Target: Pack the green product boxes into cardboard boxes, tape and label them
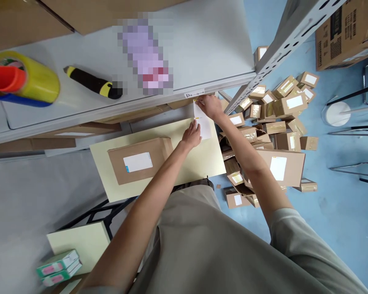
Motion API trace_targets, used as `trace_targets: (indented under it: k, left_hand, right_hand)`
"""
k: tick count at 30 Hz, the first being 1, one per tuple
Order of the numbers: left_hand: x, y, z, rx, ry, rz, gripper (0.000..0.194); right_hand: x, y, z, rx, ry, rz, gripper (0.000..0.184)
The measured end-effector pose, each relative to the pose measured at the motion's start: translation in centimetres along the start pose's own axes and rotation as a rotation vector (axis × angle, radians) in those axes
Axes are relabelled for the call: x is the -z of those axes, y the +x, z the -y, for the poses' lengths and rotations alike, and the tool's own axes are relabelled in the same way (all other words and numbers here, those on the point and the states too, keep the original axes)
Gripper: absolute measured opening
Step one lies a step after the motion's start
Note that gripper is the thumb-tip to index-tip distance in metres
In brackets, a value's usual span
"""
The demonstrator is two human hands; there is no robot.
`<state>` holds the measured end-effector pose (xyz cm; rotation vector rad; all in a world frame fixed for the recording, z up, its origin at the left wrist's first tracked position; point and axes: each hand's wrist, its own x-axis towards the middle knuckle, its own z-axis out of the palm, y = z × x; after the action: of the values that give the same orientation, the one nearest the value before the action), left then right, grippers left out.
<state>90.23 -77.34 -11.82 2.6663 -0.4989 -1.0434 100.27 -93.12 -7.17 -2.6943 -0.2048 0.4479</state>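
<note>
A white label sheet (206, 127) with small yellow marks lies over the cream board (187, 171), under the shelf edge. My right hand (211, 107) pinches the sheet's upper end, its fingertips at a yellow mark. Lower down, my left hand (192, 135) rests on the sheet's left side with fingers stretched out. To the left on the same board sits a closed brown cardboard box (138, 161), which carries a white label (138, 162) with a blue corner.
On the grey shelf (202, 49) stand a yellow tape roll (43, 79), a utility knife (90, 81) and a pixelated purple item (147, 57). A perforated metal post (282, 53) rises at right. Many labelled boxes (290, 102) cover the blue floor. Green-and-white packs (59, 267) lie lower left.
</note>
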Motion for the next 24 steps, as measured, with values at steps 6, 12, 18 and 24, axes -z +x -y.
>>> trace_targets:
  k: [6, 12, 18, 24]
  left_hand:
    - [-0.5, 0.6, 0.1, 0.006, 0.027, 0.002, 0.082]
    - [-0.7, 1.0, 0.5, 0.018, 0.008, 0.003, 0.082]
    - [0.1, 0.7, 0.4, 0.047, 0.034, 0.034, 0.08]
    - [-0.5, 1.8, 0.5, 0.023, 0.05, -0.003, 0.084]
  right_hand:
    - [-0.5, 1.0, 0.4, 0.038, 0.0, 0.037, 0.044]
    - [-1.8, 1.7, 0.7, 0.078, 0.026, 0.037, 0.049]
    - [-1.4, 1.0, 1.4, 0.034, 0.019, 0.048, 0.045]
    - [-1.4, 0.9, 1.3, -0.071, 0.002, -0.022, 0.046]
